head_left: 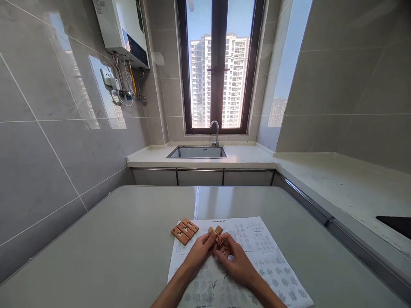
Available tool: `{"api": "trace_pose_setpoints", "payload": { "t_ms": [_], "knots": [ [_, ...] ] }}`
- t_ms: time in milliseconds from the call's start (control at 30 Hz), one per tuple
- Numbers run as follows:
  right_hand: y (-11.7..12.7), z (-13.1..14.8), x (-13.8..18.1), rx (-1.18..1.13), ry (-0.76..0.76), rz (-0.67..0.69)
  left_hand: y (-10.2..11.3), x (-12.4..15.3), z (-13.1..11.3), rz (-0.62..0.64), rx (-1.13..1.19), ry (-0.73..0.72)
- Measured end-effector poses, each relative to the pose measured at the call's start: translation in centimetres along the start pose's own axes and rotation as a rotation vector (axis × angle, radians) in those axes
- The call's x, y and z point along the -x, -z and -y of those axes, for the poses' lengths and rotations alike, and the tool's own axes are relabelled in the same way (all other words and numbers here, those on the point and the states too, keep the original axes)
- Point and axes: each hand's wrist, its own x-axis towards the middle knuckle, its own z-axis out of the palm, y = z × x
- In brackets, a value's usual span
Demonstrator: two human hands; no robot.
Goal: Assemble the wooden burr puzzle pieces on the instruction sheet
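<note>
Both hands meet over a printed instruction sheet (263, 248) lying on a grey table (122, 248). My left hand (199, 252) and my right hand (234, 259) pinch a small cluster of wooden puzzle pieces (215, 231) between their fingertips, holding it just above the sheet. Three flat notched wooden pieces (184, 231) lie side by side at the sheet's upper left corner, a short way left of my left hand.
Beyond the table a white counter (250, 156) holds a steel sink (197, 152) with a tap (215, 130) under a window. The counter runs along the right wall, with a black hob corner (396, 224). A water heater (123, 30) hangs upper left.
</note>
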Motion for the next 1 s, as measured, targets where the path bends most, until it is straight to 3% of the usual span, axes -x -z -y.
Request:
{"api": "trace_pose_setpoints", "payload": {
  "t_ms": [200,333,500,700,1000],
  "knots": [
    [0.1,-1.0,-0.5,-0.174,-0.078,-0.102,-0.2,0.5,-1.1,-0.078,0.088,-0.126],
    [0.8,-1.5,-1.2,-0.197,-0.146,-0.066,-0.1,0.5,-1.1,-0.077,0.129,-0.130],
    [1.4,-0.9,-1.2,-0.352,-0.203,0.130,0.3,0.6,-1.0,0.028,0.158,-0.137],
    [2.0,-0.3,-0.7,-0.415,-0.216,0.368,0.7,0.8,-1.3,0.270,0.178,-0.080],
    [2.1,0.0,-0.8,-0.284,-0.145,0.299,0.6,0.9,-2.0,0.305,0.127,-0.135]
  ]
}}
